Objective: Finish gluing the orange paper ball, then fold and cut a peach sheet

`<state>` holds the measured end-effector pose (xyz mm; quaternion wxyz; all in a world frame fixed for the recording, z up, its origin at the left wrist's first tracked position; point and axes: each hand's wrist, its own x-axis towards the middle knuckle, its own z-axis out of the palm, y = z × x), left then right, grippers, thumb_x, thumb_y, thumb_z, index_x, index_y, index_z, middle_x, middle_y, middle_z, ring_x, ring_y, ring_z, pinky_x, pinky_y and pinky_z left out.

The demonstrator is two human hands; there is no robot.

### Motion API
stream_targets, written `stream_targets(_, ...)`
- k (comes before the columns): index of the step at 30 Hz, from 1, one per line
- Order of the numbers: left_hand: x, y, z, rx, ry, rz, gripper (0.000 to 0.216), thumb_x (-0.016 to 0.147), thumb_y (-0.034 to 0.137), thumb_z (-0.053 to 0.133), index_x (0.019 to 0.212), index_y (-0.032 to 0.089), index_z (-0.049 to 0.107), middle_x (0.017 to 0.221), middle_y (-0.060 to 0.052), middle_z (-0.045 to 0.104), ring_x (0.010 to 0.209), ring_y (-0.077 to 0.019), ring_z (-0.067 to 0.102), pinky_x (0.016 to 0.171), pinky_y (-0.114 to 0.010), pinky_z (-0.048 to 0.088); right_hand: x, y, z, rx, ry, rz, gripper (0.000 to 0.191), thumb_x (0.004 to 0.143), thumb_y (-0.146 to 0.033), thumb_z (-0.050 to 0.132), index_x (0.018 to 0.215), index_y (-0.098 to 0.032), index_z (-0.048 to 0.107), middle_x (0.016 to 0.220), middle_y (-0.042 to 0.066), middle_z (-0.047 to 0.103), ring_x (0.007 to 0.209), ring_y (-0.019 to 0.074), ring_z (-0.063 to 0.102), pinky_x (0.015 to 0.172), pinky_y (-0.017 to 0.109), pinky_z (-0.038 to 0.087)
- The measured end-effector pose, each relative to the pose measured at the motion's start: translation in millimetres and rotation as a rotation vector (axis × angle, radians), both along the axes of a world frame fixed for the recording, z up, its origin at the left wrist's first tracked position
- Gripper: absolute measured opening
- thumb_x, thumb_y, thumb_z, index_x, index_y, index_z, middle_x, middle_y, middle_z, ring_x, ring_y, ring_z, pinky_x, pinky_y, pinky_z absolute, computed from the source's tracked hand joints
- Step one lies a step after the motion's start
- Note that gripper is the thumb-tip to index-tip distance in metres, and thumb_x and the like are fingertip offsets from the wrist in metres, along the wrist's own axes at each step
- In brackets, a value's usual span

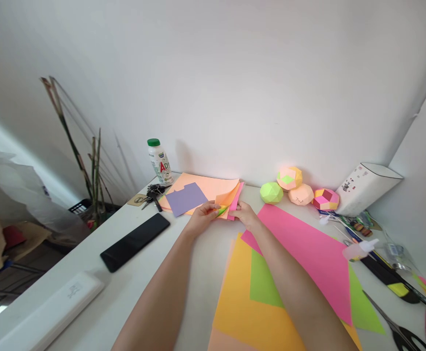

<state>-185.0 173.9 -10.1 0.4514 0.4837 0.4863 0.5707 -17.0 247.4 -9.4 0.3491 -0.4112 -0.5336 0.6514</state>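
At the back of the table lies a stack of coloured paper (213,184), peach on top with orange, green and pink sheets showing at its lifted right corner. My left hand (202,218) pinches the sheets at the front of that corner, where green paper peeks out. Closed on the right edge, by the pink sheet, is my right hand (247,215). A purple paper piece (186,199) with a notched edge rests on the stack, left of my hands. Which sheets each hand grips is partly hidden by the fingers.
Large pink (308,253) and orange (235,292) sheets lie to the right, under my right forearm. Paper polyhedra (271,193), a white box (366,190), a glue bottle (359,250) and scissors (399,329) stand further right. Leftward are a phone (135,242), keys (155,193) and a bottle (161,163).
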Motion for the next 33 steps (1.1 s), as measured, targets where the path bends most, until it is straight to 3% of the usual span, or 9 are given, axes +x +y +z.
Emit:
stream_targets(7, 1, -1, 0.0, -0.010, -0.009, -0.044, 0.035, 0.064, 0.045, 0.076, 0.085, 0.020, 0.064, 0.103, -0.004, 0.061, 0.086, -0.0194, 0.062, 0.072, -0.031, 0.050, 0, 0, 0.5, -0.010, 0.007, 0.006, 0.040, 0.061, -0.008, 0.071, 0.098, -0.018, 0.062, 0.089, 0.005, 0.075, 0.083, 0.0221, 0.071, 0.076, 0.034, 0.057)
stream_targets(14, 4, 1, -5.5, -0.032, 0.001, -0.097, 0.043, 0.065, 0.038, 0.077, 0.094, 0.024, 0.049, 0.091, 0.000, 0.066, 0.085, -0.0200, 0.065, 0.075, -0.035, 0.050, 1, 0, 1.2, -0.024, 0.039, 0.023, 0.038, 0.064, -0.016, 0.077, 0.099, -0.018, 0.062, 0.091, 0.006, 0.075, 0.083, 0.0224, 0.071, 0.077, 0.037, 0.058)
stream_targets(20, 3, 4, -8.5, -0.019, 0.043, 0.019, 0.030, 0.070, 0.040, 0.071, 0.085, 0.020, 0.055, 0.083, 0.001, 0.063, 0.074, -0.0147, 0.061, 0.067, -0.027, 0.046, -2, 0, 0.1, -0.028, 0.033, 0.022, 0.030, 0.068, -0.027, 0.078, 0.093, -0.018, 0.064, 0.090, 0.005, 0.074, 0.081, 0.0205, 0.070, 0.071, 0.030, 0.058)
stream_targets(22, 4, 7, -9.5, -0.009, 0.042, 0.073, 0.028, 0.072, 0.041, 0.068, 0.083, 0.020, 0.053, 0.076, 0.002, 0.060, 0.068, -0.0126, 0.058, 0.063, -0.025, 0.044, -2, 1, 0.4, -0.038, 0.019, 0.009, 0.023, 0.076, -0.036, 0.071, 0.088, -0.017, 0.065, 0.085, 0.006, 0.074, 0.077, 0.0198, 0.070, 0.065, 0.027, 0.057)
stream_targets(25, 5, 10, -12.2, 0.019, 0.033, 0.160, 0.029, 0.070, 0.039, 0.068, 0.080, 0.020, 0.048, 0.072, 0.004, 0.056, 0.066, -0.0112, 0.055, 0.062, -0.024, 0.042, -2, 2, 2.3, -0.067, 0.008, 0.022, 0.031, 0.086, -0.044, 0.055, 0.085, -0.015, 0.066, 0.076, 0.008, 0.073, 0.075, 0.0197, 0.070, 0.059, 0.025, 0.056)
stream_targets(29, 4, 14, -17.0, 0.054, 0.031, 0.206, 0.026, 0.069, 0.033, 0.066, 0.074, 0.021, 0.043, 0.072, 0.005, 0.056, 0.063, -0.0099, 0.053, 0.061, -0.023, 0.041, -1, 3, 4.7, -0.078, 0.006, 0.037, 0.028, 0.088, -0.040, 0.054, 0.085, -0.015, 0.067, 0.072, 0.008, 0.073, 0.073, 0.0183, 0.070, 0.058, 0.024, 0.055)
stream_targets(33, 3, 15, -20.3, 0.065, 0.045, 0.186, 0.016, 0.068, 0.029, 0.062, 0.070, 0.021, 0.048, 0.072, 0.004, 0.057, 0.064, -0.0110, 0.053, 0.062, -0.024, 0.041, -4, 0, 3.6, -0.054, -0.016, -0.006, 0.023, 0.087, -0.037, 0.059, 0.080, -0.016, 0.065, 0.066, 0.005, 0.070, 0.068, 0.0159, 0.068, 0.057, 0.024, 0.054)
